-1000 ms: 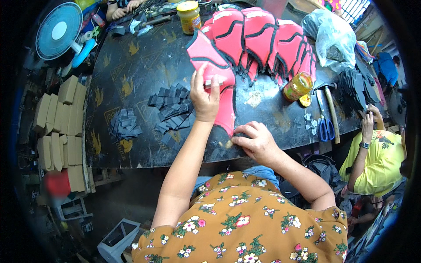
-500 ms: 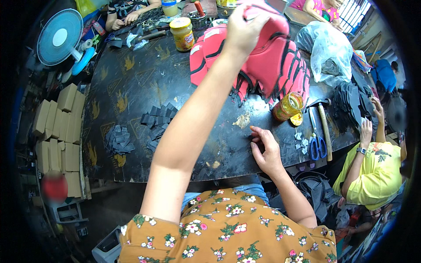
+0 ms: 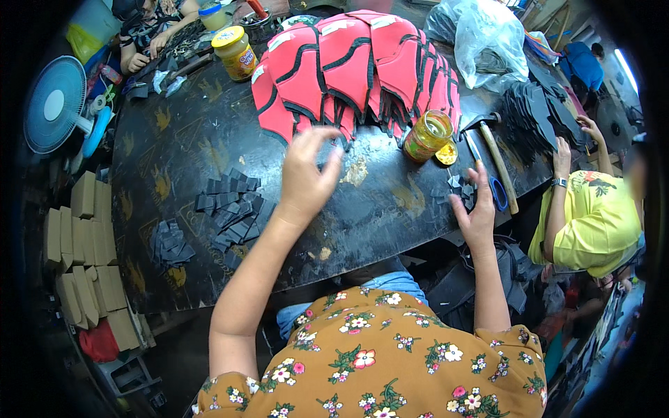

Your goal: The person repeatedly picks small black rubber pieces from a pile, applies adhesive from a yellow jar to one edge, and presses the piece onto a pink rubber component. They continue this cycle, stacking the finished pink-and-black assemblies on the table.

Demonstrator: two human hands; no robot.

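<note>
My left hand is over the middle of the black table, just in front of the pink, black-edged cut pieces. Its thumb and fingers are apart with nothing visible between them. Those pieces lie overlapping in a fanned pile. My right hand hovers at the table's front right, fingers spread, holding nothing. Partly behind it are blue-handled scissors and small pale scraps. An open jar of amber contents stands between the pile and that hand, its yellow lid alongside.
A hammer lies beyond the scissors. Small black rectangles sit left of my left arm, with another heap nearby. A yellow-lidded jar, plastic bag and black pieces stand farther back. A yellow-shirted person works at right.
My left hand has come back from the pink pieces toward me, letting go of the one it had lifted. My right hand has moved right, fingers spreading. The head view has shifted.
</note>
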